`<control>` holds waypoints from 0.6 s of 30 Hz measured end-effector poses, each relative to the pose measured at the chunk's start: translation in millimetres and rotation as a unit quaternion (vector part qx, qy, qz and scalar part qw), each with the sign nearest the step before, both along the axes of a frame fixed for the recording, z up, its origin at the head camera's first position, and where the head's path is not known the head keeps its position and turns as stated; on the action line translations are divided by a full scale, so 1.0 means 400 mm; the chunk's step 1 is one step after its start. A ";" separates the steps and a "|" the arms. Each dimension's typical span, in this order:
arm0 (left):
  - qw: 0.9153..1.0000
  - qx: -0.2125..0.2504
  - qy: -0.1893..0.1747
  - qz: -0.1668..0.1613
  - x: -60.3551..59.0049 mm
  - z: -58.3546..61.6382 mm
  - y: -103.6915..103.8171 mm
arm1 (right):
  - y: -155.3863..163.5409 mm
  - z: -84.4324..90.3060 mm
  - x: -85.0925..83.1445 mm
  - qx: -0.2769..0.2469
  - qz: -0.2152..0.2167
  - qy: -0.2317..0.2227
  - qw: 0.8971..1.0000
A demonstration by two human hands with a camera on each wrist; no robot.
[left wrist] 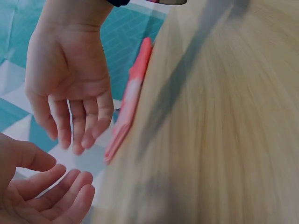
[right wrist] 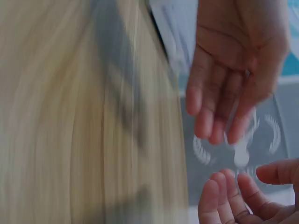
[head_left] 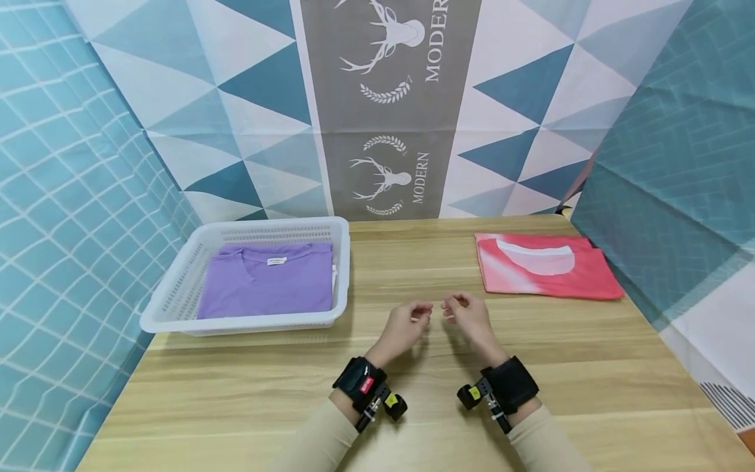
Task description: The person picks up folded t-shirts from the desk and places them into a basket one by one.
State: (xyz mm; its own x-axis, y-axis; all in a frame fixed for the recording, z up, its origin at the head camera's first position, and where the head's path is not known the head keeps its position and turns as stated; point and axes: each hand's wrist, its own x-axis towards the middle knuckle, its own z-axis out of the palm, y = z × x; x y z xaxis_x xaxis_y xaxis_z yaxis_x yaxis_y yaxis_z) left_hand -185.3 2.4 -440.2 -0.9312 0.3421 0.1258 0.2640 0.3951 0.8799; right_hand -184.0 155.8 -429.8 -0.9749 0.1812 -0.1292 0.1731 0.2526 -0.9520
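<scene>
Both hands hover over the wooden tabletop (head_left: 413, 275) at lower centre of the head view, fingertips facing, close but apart. The left hand (head_left: 403, 326) has its grip loosely curled and closed on nothing. The right hand (head_left: 468, 318) is the same: fingers relaxed, nothing between them. Both wrist views confirm bare palms with slack fingers, though those frames are motion-blurred.

A folded purple shirt (head_left: 267, 280) lies flat inside the white basket (head_left: 177, 288) at middle left of the frame. A folded red garment (head_left: 545, 265) with a white patch lies directly on the tabletop at middle right, well apart from the basket. Of the two, the red garment sits somewhat nearer the right hand; neither is touched.

Judgement: if the red garment is to be lifted, both hands should slide beneath its near edge and opposite side together, keeping it level so the fold holds. A one-sided pinch would likely let the layers fall open.
</scene>
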 end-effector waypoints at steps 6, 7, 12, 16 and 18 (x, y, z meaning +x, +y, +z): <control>0.997 0.006 -0.077 0.010 -0.028 -0.027 0.073 | 0.116 -0.009 -0.012 -0.043 -0.080 -0.041 0.995; 0.996 0.007 -0.086 0.011 -0.033 -0.030 0.084 | 0.135 -0.009 -0.013 -0.057 -0.101 -0.045 0.992; 0.993 0.026 -0.113 0.025 -0.056 -0.048 0.150 | 0.240 -0.014 -0.014 -0.121 -0.204 -0.050 0.970; 0.987 0.060 -0.145 0.042 -0.072 -0.063 0.204 | 0.325 -0.019 -0.013 -0.152 -0.259 -0.070 0.951; 0.983 0.075 -0.161 0.052 -0.077 -0.065 0.225 | 0.366 -0.021 -0.014 -0.157 -0.289 -0.080 0.941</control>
State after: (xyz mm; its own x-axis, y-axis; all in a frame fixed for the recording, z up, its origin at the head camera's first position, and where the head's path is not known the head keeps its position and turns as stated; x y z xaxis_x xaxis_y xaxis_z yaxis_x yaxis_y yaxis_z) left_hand -216.3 92.6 -466.3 -0.9599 0.2427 -0.1405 -0.0737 0.2652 0.9614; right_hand -189.5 302.1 -438.3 -0.6894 0.6029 -0.4015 0.3421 -0.2175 -0.9141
